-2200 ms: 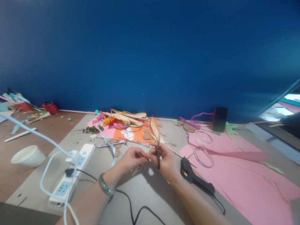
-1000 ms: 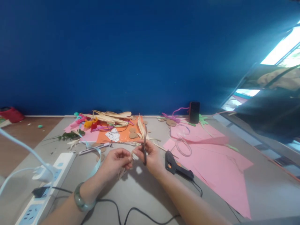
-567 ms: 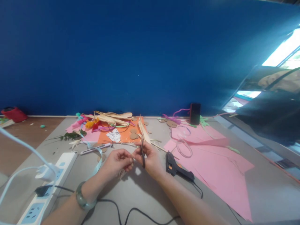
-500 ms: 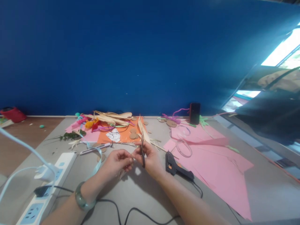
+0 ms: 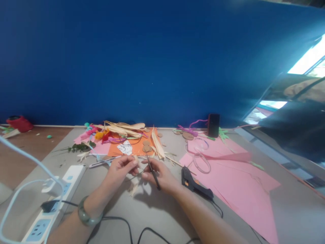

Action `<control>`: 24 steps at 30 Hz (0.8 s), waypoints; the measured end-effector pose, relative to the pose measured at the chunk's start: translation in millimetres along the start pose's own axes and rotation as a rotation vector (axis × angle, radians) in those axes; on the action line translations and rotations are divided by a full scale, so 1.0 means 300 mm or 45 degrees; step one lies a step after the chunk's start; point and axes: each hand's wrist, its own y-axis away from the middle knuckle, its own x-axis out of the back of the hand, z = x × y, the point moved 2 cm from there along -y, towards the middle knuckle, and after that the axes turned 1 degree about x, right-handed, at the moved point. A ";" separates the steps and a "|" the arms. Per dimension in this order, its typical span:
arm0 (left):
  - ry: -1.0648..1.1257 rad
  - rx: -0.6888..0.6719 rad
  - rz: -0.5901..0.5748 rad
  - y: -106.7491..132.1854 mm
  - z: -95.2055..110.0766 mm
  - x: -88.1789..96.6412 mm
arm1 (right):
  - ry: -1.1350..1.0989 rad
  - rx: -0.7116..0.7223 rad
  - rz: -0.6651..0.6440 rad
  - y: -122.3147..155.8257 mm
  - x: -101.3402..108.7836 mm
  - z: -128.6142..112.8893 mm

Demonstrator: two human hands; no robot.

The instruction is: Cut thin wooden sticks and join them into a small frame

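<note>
My right hand (image 5: 165, 178) holds a pair of dark scissors (image 5: 153, 173), its blades angled up and to the left. Just left of it, my left hand (image 5: 123, 169) is closed in a pinch on a small pale piece of dried husk (image 5: 136, 159). A thin stem crosses the gap between the two hands; which fingers bear it I cannot tell. Below the hands, pale scraps (image 5: 132, 189) lie on the grey table. Beyond the hands, long husk strips (image 5: 124, 128) lie on orange paper (image 5: 114, 149), near round wooden slices (image 5: 146, 148).
A black glue gun (image 5: 195, 184) lies right of my hands, beside pink paper sheets (image 5: 236, 183). At left stands a white power strip (image 5: 73, 174) with plugged cables. A black box (image 5: 213, 125) stands by the blue wall. A utility knife (image 5: 99, 163) lies behind my left hand.
The scissors have turned from nearly upright to a slant toward the upper left. My hands have parted slightly, and the pale piece now shows at my left fingertips. The view has shifted a little.
</note>
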 end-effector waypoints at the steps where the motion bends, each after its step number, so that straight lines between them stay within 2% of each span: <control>1: -0.009 -0.019 0.009 0.001 0.001 0.003 | 0.012 -0.020 -0.045 0.000 -0.003 0.006; 5: -0.030 -0.051 0.073 0.003 0.005 0.003 | 0.028 -0.065 -0.188 0.002 -0.014 0.018; 10: 0.014 0.011 0.096 0.003 0.005 -0.004 | -0.016 -0.103 -0.265 0.005 -0.023 0.005; 24: 0.048 0.023 0.059 0.010 0.021 -0.022 | -0.169 -0.153 -0.253 0.014 -0.047 0.014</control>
